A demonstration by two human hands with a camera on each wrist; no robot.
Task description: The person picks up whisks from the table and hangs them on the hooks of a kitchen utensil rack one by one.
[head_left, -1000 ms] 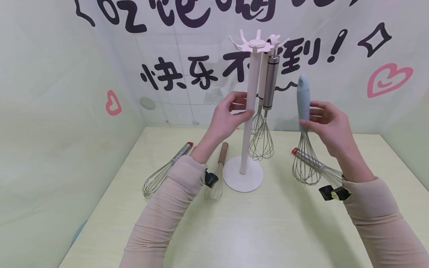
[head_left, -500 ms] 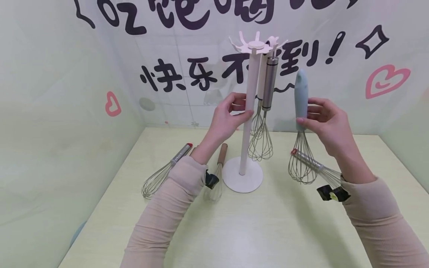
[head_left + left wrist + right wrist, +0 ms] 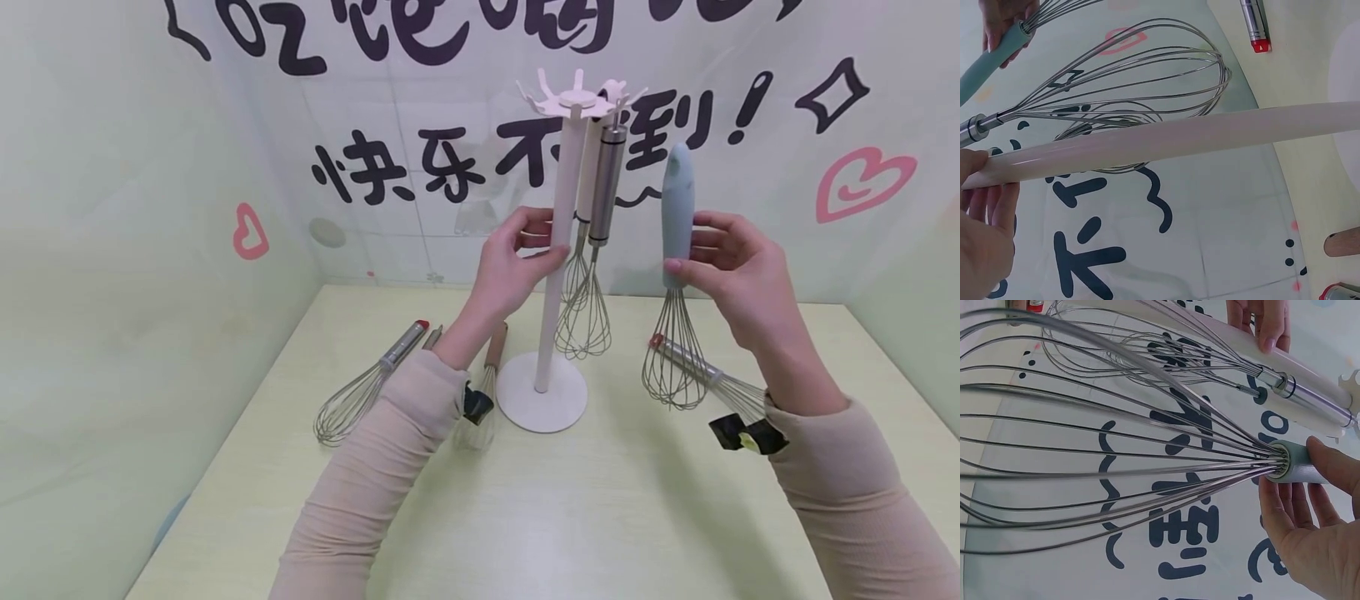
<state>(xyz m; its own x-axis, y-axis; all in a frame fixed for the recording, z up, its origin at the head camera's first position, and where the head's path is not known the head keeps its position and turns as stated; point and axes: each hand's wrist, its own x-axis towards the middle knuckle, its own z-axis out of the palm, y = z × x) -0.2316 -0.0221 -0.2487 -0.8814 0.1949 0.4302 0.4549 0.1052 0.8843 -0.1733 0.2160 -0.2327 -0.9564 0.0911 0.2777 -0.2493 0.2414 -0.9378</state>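
Observation:
My left hand grips the pole of a white hook stand, whose hooked top fans out above. Off to the stand's right, my right hand pinches the light blue handle of a whisk low down, wires pointing at the table. In the right wrist view its wire loops spread wide to the left, and the fingers lie at the handle's wire end. From the stand's right side hang a silver-handled whisk and, partly hidden behind it, a white-handled whisk.
Left on the table lie a red-tipped whisk and a brown-handled whisk, partly behind my left forearm. Another red-tipped whisk lies at right, beneath the blue one. A lettered backdrop stands behind.
The right hand has raised the light blue whisk slightly, its wires now a little higher and further left. The left hand keeps its grip on the pole.

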